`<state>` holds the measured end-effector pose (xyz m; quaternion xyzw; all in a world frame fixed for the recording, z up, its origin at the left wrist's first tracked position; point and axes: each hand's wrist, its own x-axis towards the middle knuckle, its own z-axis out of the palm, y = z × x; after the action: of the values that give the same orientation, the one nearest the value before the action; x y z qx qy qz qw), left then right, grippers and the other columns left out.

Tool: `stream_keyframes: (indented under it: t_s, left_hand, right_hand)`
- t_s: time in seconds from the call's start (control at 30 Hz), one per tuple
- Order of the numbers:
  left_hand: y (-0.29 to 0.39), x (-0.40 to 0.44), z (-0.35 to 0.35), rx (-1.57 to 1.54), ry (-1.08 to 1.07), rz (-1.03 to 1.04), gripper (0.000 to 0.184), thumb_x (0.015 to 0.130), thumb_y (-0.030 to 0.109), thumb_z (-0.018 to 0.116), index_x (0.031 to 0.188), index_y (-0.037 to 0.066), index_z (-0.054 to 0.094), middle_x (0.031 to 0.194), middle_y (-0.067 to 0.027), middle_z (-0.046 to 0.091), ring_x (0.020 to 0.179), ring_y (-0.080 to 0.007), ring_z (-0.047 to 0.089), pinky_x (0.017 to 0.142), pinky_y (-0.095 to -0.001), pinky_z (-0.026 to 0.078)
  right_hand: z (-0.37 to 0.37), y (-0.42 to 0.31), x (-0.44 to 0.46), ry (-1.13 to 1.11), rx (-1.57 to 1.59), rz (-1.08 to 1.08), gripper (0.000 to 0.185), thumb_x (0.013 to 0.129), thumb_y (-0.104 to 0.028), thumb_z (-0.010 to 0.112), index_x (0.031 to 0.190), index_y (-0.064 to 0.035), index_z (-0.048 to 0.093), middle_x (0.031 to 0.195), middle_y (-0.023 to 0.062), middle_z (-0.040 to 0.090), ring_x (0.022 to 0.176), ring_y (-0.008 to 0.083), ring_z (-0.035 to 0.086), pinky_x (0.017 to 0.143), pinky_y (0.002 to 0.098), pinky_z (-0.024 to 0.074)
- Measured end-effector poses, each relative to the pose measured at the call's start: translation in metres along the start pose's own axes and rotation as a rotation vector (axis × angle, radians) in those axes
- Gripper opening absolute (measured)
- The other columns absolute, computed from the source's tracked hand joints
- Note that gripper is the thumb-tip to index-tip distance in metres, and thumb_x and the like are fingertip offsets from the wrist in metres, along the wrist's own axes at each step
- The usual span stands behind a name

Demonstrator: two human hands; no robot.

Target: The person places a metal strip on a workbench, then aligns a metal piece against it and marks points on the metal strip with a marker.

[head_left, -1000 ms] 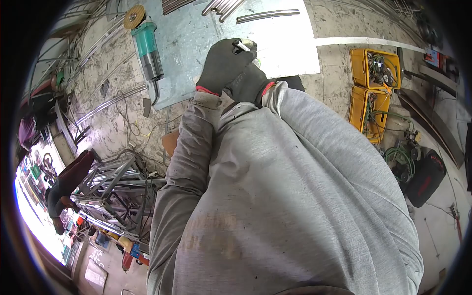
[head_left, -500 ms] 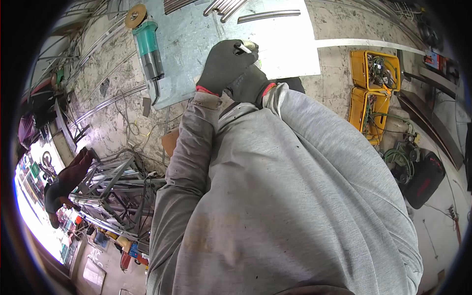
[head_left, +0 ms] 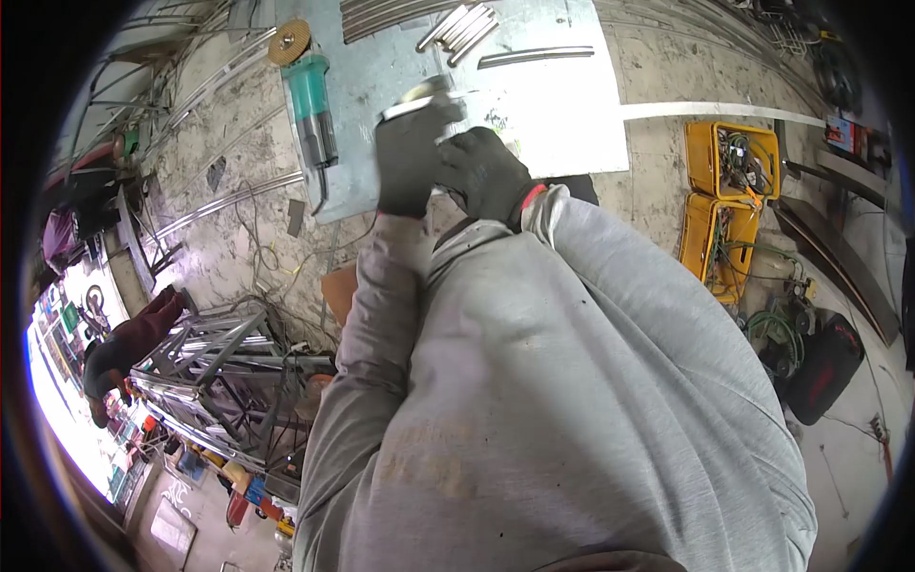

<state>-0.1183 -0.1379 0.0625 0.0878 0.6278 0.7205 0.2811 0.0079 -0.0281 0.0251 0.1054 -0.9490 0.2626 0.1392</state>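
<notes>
My left hand (head_left: 408, 162), in a dark glove with a red cuff, is raised over a metal sheet (head_left: 562, 114) and blurred. It is closed on a short pale tube-like piece (head_left: 410, 105), whose exact kind is smeared by motion. My right hand (head_left: 486, 172), gloved alike, is close beside it, fingers loosely bent and apart, with nothing visible in them. Several short shiny metal tubes (head_left: 462, 33) lie on the sheet beyond my hands, near two longer thin bars (head_left: 536, 57). Left of my hands lies a green angle grinder (head_left: 310, 95) with a tan disc (head_left: 289, 43).
Two yellow crates (head_left: 701, 157) with cables and tools stand on the right. A long pale metal strip (head_left: 724, 112) reaches right from the sheet. Metal frames (head_left: 229, 357) stand at the lower left, where another person (head_left: 133, 348) bends over. A black case (head_left: 827, 372) lies right.
My left hand has moved left and up with the pale piece, away from my right hand. My right hand's fingers have loosened. The view has shifted slightly.
</notes>
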Motion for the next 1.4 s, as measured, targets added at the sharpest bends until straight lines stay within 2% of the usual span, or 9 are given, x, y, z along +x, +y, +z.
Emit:
stream_keyframes:
  t_s: [0.13,0.2,0.3,0.5,0.9,1.0,1.07,1.23,1.4]
  left_hand:
    - [0.014,-0.024,-0.032,0.046,0.25,0.083,0.034,0.108,0.005,0.068,0.141,-0.002,0.072,0.113,-0.0124,0.082,0.092,-0.0169,0.079,0.08,-0.0308,0.061]
    - [0.008,-0.042,-0.05,0.755,0.311,0.553,0.035,0.105,0.001,0.067,0.14,0.0,0.072,0.118,-0.0154,0.081,0.098,-0.0253,0.08,0.085,-0.0383,0.062]
    - [-0.007,-0.067,-0.069,1.086,0.328,0.712,0.037,0.096,-0.004,0.07,0.132,0.001,0.073,0.116,-0.0188,0.08,0.111,-0.0409,0.075,0.098,-0.0478,0.059]
    - [-0.04,-0.096,-0.071,1.139,0.344,0.655,0.044,0.092,0.002,0.075,0.135,0.01,0.074,0.134,-0.0176,0.073,0.132,-0.0421,0.067,0.114,-0.0544,0.05]
    - [-0.057,-0.087,-0.072,1.093,0.249,0.726,0.047,0.091,0.003,0.075,0.137,0.013,0.074,0.128,-0.0204,0.072,0.122,-0.0461,0.065,0.11,-0.0559,0.049]
    - [-0.053,-0.088,-0.069,1.077,0.242,0.691,0.05,0.088,0.001,0.076,0.136,0.014,0.075,0.125,-0.0194,0.073,0.12,-0.046,0.066,0.112,-0.0554,0.049]
    - [-0.056,-0.088,-0.069,1.064,0.255,0.702,0.05,0.088,0.0,0.076,0.136,0.014,0.075,0.125,-0.0195,0.073,0.121,-0.0457,0.066,0.112,-0.0555,0.049]
    - [-0.055,-0.089,-0.07,1.071,0.244,0.693,0.05,0.088,0.0,0.075,0.136,0.015,0.076,0.129,-0.0187,0.072,0.125,-0.0444,0.066,0.114,-0.0565,0.048]
    - [-0.053,-0.09,-0.067,1.097,0.258,0.655,0.049,0.091,0.001,0.072,0.138,0.015,0.075,0.132,-0.019,0.072,0.126,-0.0447,0.066,0.115,-0.0566,0.048]
  right_hand:
    - [-0.001,0.001,0.004,0.044,0.054,-0.032,0.02,0.084,-0.018,0.075,0.103,-0.0157,0.079,0.125,0.0042,0.075,0.121,0.0262,0.068,0.105,0.0459,0.0516]
    - [-0.002,0.001,0.004,0.054,0.067,-0.042,0.021,0.083,-0.018,0.076,0.103,-0.0157,0.079,0.125,0.0045,0.075,0.121,0.0268,0.068,0.104,0.0468,0.052]
    - [-0.001,0.0,0.006,0.102,0.066,-0.05,0.021,0.084,-0.018,0.077,0.105,-0.0144,0.078,0.124,0.0057,0.075,0.117,0.029,0.069,0.101,0.0493,0.0523]
    - [-0.005,-0.004,0.01,0.037,0.073,-0.034,0.019,0.088,-0.017,0.078,0.107,-0.0141,0.08,0.125,0.0062,0.076,0.115,0.0284,0.069,0.102,0.0492,0.0516]
    - [-0.034,0.005,0.032,-0.236,0.174,-0.038,0.03,0.092,-0.012,0.074,0.121,-0.011,0.08,0.129,0.0095,0.077,0.128,0.0358,0.069,0.107,0.0493,0.0541]
    - [-0.057,0.019,-0.006,0.149,0.473,0.358,0.045,0.094,-0.005,0.073,0.139,-0.0042,0.07,0.143,0.02,0.068,0.135,0.0401,0.067,0.112,0.0504,0.0563]
    - [-0.08,0.08,-0.031,0.203,-0.051,0.183,0.055,0.089,-0.008,0.078,0.143,-0.0091,0.067,0.15,0.0183,0.063,0.134,0.042,0.066,0.112,0.0501,0.057]
    - [-0.17,0.155,-0.109,-0.001,-0.309,0.627,0.063,0.087,0.001,0.065,0.148,-0.0148,0.068,0.148,0.0177,0.067,0.136,0.0431,0.063,0.115,0.0514,0.054]
    - [-0.219,0.182,-0.149,-0.296,-0.51,0.608,0.057,0.09,-0.008,0.069,0.145,-0.0185,0.071,0.14,0.0151,0.072,0.133,0.0408,0.065,0.115,0.0511,0.0511]
